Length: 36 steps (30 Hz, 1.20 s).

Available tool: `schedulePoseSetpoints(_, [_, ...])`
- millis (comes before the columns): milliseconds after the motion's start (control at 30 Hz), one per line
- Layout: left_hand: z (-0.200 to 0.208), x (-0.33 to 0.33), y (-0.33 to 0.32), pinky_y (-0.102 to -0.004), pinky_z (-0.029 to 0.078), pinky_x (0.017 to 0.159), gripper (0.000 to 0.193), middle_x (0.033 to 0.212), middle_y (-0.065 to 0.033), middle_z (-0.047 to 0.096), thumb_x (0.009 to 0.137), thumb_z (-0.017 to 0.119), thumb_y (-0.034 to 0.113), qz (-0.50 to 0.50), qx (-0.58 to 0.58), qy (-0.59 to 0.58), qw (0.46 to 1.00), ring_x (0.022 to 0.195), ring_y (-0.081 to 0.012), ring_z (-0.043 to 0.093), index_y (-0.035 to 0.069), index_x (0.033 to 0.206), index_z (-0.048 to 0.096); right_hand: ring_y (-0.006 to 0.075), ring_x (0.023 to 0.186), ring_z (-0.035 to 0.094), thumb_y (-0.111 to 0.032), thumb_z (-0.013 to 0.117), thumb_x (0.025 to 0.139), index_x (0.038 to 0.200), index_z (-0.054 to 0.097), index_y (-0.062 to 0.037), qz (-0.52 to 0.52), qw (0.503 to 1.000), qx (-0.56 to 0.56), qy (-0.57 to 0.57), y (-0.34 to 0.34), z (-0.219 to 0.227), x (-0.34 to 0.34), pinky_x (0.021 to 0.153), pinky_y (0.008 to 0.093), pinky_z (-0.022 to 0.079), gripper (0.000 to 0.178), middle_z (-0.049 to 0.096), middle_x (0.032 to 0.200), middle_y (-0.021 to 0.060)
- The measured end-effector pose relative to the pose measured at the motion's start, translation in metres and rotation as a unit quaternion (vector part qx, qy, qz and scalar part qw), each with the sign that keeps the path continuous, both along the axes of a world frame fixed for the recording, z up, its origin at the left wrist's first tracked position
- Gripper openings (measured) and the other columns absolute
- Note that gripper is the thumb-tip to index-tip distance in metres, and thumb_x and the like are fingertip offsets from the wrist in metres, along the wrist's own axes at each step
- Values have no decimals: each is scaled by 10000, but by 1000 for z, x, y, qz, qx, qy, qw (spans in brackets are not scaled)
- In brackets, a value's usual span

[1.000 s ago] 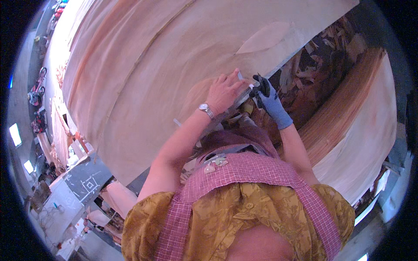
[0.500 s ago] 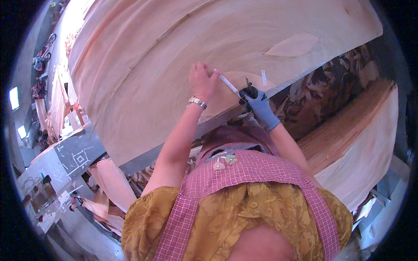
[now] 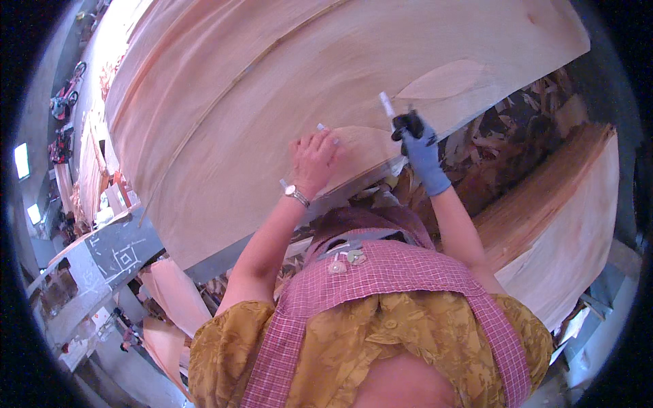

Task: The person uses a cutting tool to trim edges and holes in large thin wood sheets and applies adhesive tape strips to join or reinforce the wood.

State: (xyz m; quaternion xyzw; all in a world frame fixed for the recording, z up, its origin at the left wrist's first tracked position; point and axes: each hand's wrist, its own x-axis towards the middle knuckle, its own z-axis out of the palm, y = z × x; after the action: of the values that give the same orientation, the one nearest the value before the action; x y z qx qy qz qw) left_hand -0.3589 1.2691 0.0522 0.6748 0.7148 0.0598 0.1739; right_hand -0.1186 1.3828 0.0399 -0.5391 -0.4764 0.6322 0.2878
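A large pale wood veneer sheet [image 3: 258, 136] lies in front of me, with a curved seam near its close edge. My left hand [image 3: 314, 162], bare with a wristwatch, rests on the sheet with its fingers laid down. Small white tape pieces [image 3: 321, 127] show at its fingertips and beside the wrist; whether they join under the hand is hidden. My right hand [image 3: 420, 146], in a grey-blue glove with black fingers, is closed near the sheet's edge. From it sticks a short white tape strip [image 3: 386, 104], blurred, and a thin dark tip I cannot identify.
A leaf-shaped patch [image 3: 441, 79] marks the sheet. A long split runs across its far part. Veneer scraps [image 3: 486, 160] lie in the gap at right, beside another stack of veneer [image 3: 564, 224]. A marked grey beam [image 3: 126, 248] and motorbikes [image 3: 64, 102] are at left.
The tape strip stretched between my hands is no longer stretched. My right hand has moved right and away from me. My left hand has lowered flat onto the sheet.
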Motion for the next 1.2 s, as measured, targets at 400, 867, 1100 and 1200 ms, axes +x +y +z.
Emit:
schedulePoseSetpoints(400, [-39,84,118,-481,352,1046,541,1424,-46,501,812,665,319,-195,191,16,962,1286,-285,463,131,1311,572,396,860,652,-232,599,903,1133,615,-63,157,926,175,-296,44,-48,49,746,489,508,286,674,877,188])
schedulePoseSetpoints(867, [-22,216,284,-482,319,1089,621,1468,-67,454,876,592,202,-236,202,-76,948,1307,-267,451,172,1463,392,157,540,553,-279,662,922,956,598,-45,-113,974,93,-173,217,-58,172,539,322,492,245,682,762,74])
schedulePoseSetpoints(1100, [-36,243,293,-579,266,1100,718,1544,-60,344,857,595,518,-294,118,86,945,1387,-305,335,289,1496,360,182,855,646,-175,666,884,1087,639,-21,-7,970,94,-224,170,-101,233,650,350,534,257,670,1012,130])
schedulePoseSetpoints(1200, [-26,245,293,-587,257,1099,691,1550,-71,326,860,590,531,-294,116,117,942,1385,-329,327,319,1484,381,142,813,617,-123,647,891,1003,683,-12,-141,981,-96,-92,138,-77,211,715,304,509,162,689,936,59])
